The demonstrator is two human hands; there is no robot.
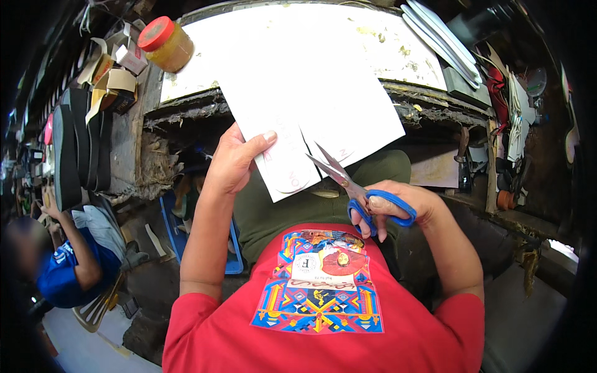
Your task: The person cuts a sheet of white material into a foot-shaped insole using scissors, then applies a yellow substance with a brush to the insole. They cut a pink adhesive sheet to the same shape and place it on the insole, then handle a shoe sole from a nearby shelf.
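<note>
A large white sheet (311, 81) with faint printed marks hangs over the near edge of the workbench, above my lap. My left hand (239, 155) grips its left side, the thumb on top and the other fingers underneath. A slit runs up from the sheet's lower edge. In my right hand (398, 205) are scissors (339, 174) with blue handles, my thumb and fingers through the loops. Their blades stand parted beside the slit, one of them over the paper to its right.
A jar (166, 45) with a red lid stands at the bench's (410, 50) far left. Dark shoe soles (68, 149) and torn boxes (112, 87) are left of it. White sheets (441, 37) are stacked at the right. Another person (81, 261) in blue sits at lower left.
</note>
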